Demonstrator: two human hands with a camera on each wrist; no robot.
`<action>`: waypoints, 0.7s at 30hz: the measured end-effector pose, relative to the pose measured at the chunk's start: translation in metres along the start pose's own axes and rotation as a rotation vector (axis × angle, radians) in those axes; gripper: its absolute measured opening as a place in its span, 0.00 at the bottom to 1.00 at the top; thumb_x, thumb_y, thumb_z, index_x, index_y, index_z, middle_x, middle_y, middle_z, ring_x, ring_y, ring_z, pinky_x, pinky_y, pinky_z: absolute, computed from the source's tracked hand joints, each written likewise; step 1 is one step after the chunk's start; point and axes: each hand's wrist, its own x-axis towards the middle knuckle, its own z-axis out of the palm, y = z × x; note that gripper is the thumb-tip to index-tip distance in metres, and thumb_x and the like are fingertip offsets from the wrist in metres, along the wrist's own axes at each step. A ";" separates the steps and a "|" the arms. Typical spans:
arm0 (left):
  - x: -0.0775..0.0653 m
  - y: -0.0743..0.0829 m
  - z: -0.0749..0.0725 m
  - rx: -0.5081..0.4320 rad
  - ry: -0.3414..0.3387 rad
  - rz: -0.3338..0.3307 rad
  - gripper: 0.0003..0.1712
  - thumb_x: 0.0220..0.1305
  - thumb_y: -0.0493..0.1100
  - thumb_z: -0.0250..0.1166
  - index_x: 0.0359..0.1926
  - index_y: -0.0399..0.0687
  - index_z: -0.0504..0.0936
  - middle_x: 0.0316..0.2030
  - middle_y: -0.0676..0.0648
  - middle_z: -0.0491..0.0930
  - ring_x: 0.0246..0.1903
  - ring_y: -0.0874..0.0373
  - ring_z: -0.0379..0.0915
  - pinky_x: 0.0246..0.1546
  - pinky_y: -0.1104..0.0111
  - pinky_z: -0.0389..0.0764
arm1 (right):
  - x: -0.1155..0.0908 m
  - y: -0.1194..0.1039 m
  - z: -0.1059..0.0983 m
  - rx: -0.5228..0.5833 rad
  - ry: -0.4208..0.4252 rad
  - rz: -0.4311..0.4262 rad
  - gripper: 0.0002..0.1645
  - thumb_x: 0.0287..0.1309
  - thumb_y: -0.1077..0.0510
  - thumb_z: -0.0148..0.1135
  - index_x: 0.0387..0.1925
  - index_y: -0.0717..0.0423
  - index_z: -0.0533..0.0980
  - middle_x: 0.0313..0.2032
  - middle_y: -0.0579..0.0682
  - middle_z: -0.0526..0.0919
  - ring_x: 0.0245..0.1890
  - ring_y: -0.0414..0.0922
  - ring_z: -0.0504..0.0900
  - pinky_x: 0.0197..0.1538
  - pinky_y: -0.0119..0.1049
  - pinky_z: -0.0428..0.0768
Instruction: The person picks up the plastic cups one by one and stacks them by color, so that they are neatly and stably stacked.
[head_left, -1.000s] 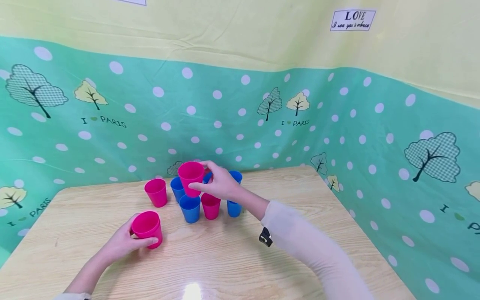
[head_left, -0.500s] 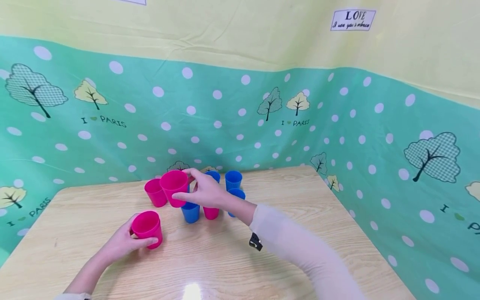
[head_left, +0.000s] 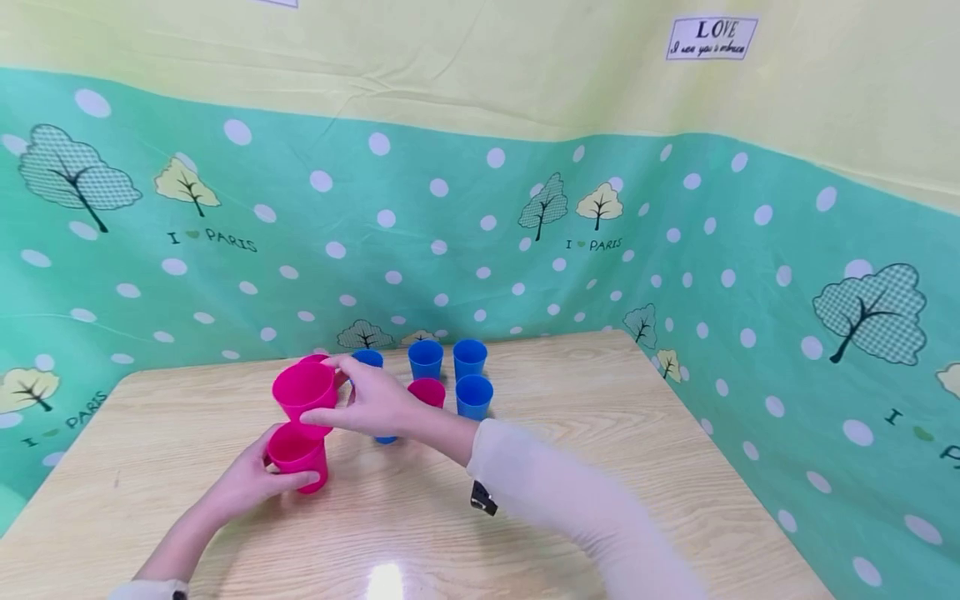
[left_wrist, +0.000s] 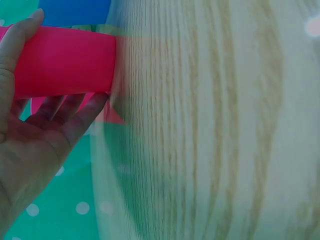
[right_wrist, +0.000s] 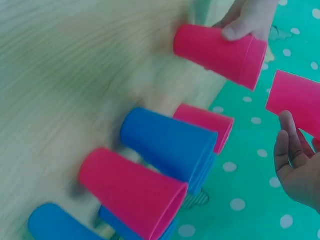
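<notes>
My left hand (head_left: 251, 479) grips a pink cup (head_left: 307, 467) on the table, fingers and thumb around its sides. A second rim line near its mouth in the right wrist view suggests two nested pink cups (right_wrist: 220, 52). Above and slightly behind them my right hand (head_left: 371, 400) holds another pink cup (head_left: 303, 392) upright between thumb and fingers. In the right wrist view this raised cup (right_wrist: 297, 102) is apart from the lower ones. One more pink cup (right_wrist: 205, 125) stands behind, mostly hidden by the raised cup in the head view.
Several blue cups (head_left: 470, 360) and a pink cup (head_left: 427, 390) stand upright on the wooden table (head_left: 585, 417), towards its back edge. My right hand and forearm partly cover some of them. A patterned green cloth (head_left: 450, 275) hangs behind the table.
My right hand has carried its pink cup left and nearer, from over the blue cups to above the left hand's cup. The left hand has kept its hold in nearly the same place.
</notes>
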 end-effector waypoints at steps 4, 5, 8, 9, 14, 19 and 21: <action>-0.001 -0.001 0.000 -0.003 -0.005 0.009 0.45 0.51 0.52 0.71 0.65 0.46 0.59 0.54 0.41 0.73 0.50 0.48 0.71 0.40 0.67 0.78 | 0.002 -0.004 0.011 0.031 -0.011 -0.005 0.39 0.48 0.45 0.70 0.60 0.46 0.64 0.37 0.36 0.77 0.28 0.34 0.77 0.31 0.24 0.78; -0.002 -0.001 0.000 -0.004 -0.004 0.010 0.45 0.51 0.51 0.71 0.65 0.46 0.59 0.54 0.40 0.73 0.50 0.48 0.71 0.40 0.66 0.78 | 0.002 -0.004 0.014 0.031 -0.012 -0.005 0.39 0.48 0.45 0.69 0.60 0.46 0.64 0.37 0.36 0.77 0.29 0.34 0.78 0.31 0.23 0.78; -0.002 -0.001 -0.001 0.010 0.002 0.007 0.44 0.50 0.52 0.71 0.64 0.46 0.60 0.53 0.41 0.74 0.50 0.48 0.72 0.41 0.65 0.77 | 0.003 -0.006 0.021 0.001 -0.016 -0.002 0.40 0.49 0.44 0.69 0.61 0.46 0.63 0.40 0.36 0.78 0.32 0.33 0.78 0.32 0.22 0.77; -0.003 0.000 -0.001 0.014 0.000 0.003 0.43 0.51 0.52 0.71 0.64 0.46 0.60 0.53 0.41 0.75 0.49 0.48 0.72 0.41 0.64 0.76 | 0.003 -0.006 0.023 -0.011 -0.020 0.009 0.40 0.49 0.43 0.69 0.61 0.45 0.63 0.40 0.36 0.78 0.32 0.33 0.77 0.32 0.22 0.77; -0.004 0.002 -0.002 0.010 -0.018 -0.024 0.42 0.51 0.53 0.71 0.63 0.46 0.61 0.52 0.41 0.75 0.48 0.50 0.71 0.39 0.64 0.74 | 0.003 -0.005 0.033 -0.055 -0.033 0.057 0.42 0.48 0.41 0.68 0.63 0.41 0.62 0.44 0.36 0.77 0.32 0.29 0.74 0.30 0.22 0.76; -0.004 0.000 -0.001 -0.003 -0.009 -0.004 0.41 0.50 0.51 0.71 0.62 0.47 0.63 0.52 0.41 0.74 0.46 0.53 0.71 0.39 0.64 0.74 | 0.002 0.002 0.040 -0.078 -0.036 0.067 0.39 0.48 0.41 0.68 0.60 0.39 0.63 0.45 0.36 0.77 0.33 0.27 0.74 0.29 0.22 0.76; -0.003 0.000 -0.001 -0.003 -0.002 0.008 0.41 0.50 0.51 0.71 0.62 0.47 0.63 0.52 0.41 0.74 0.46 0.55 0.71 0.40 0.64 0.74 | 0.001 0.004 0.042 -0.088 -0.038 0.073 0.38 0.48 0.41 0.68 0.60 0.39 0.64 0.43 0.36 0.77 0.30 0.28 0.74 0.28 0.22 0.76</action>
